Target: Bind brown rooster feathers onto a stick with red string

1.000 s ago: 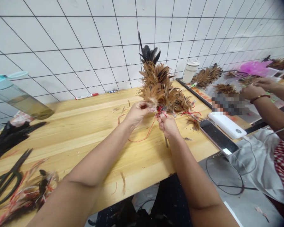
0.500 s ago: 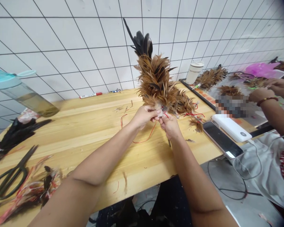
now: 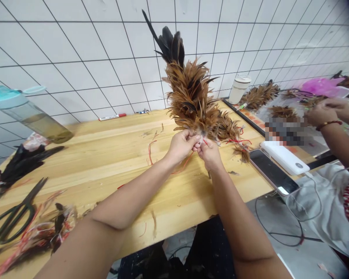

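An upright bundle of brown rooster feathers topped with glossy black tail plumes.

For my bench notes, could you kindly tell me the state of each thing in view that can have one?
feather bunch: upright, brown, black at top
left hand: pinching feather base
right hand: pinching feather base
scissors: closed, lying flat
smartphone: lying flat, screen dark
plastic bottle: tilted, part-filled

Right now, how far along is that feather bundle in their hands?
Fairly far, it seems. Done: a tall feather plume, brown with black tips, stands gathered into one bunch. In hand: the left hand and right hand pinch its base, where red thread trails. Left: loose black feathers and feather scraps lie on the wooden table near the scissors, so some may remain to add.
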A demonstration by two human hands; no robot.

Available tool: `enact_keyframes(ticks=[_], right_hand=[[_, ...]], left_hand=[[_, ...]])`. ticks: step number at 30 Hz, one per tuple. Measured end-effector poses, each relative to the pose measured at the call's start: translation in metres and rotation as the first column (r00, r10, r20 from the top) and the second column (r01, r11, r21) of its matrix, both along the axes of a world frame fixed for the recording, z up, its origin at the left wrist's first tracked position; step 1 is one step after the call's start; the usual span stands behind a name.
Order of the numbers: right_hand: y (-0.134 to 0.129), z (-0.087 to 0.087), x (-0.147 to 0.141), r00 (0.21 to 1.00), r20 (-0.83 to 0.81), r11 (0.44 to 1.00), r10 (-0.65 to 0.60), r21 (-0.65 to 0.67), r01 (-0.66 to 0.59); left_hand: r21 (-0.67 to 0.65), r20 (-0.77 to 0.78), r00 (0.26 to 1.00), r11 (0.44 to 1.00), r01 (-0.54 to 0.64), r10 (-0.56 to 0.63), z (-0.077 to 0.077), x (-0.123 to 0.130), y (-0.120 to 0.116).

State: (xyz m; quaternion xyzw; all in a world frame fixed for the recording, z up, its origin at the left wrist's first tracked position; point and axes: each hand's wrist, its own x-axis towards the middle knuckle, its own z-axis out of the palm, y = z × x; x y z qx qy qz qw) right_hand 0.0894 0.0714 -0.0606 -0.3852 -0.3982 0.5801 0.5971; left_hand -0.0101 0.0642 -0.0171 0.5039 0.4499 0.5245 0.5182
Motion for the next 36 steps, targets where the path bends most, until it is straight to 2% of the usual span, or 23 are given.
enact_keyframes(ticks=[5,9,18,23,31,36], right_hand=[[0.001,-0.005,-0.001,1.0,0.009,0.999,0.003,0.051,-0.004],[0.002,-0.006,-0.002,1.0,-0.022,0.998,-0.004,0.056,0.005],[0.001,-0.006,-0.003,0.999,-0.029,0.998,-0.025,0.049,0.026],[-0.001,-0.006,-0.005,0.999,-0.026,0.997,-0.033,0.073,0.035],[-0.009,0.003,0.0,0.995,0.096,0.986,-0.021,0.165,0.005],[-0.01,-0.001,0.008,0.969,0.245,0.967,-0.008,0.248,-0.055]], left_hand=[[0.04,-0.028,0.996,0.995,-0.089,0.09,-0.008,0.003,0.001],[0.095,-0.115,0.983,0.987,-0.13,0.141,-0.013,0.001,0.004],[0.161,-0.17,0.971,0.977,-0.143,0.17,-0.008,0.002,-0.002],[0.199,-0.144,0.968,0.964,-0.174,0.205,-0.012,0.003,-0.001],[0.298,-0.21,0.948,0.939,-0.173,0.241,-0.01,0.002,-0.003],[0.286,-0.16,0.969,0.948,-0.139,0.19,-0.002,0.003,-0.01]])
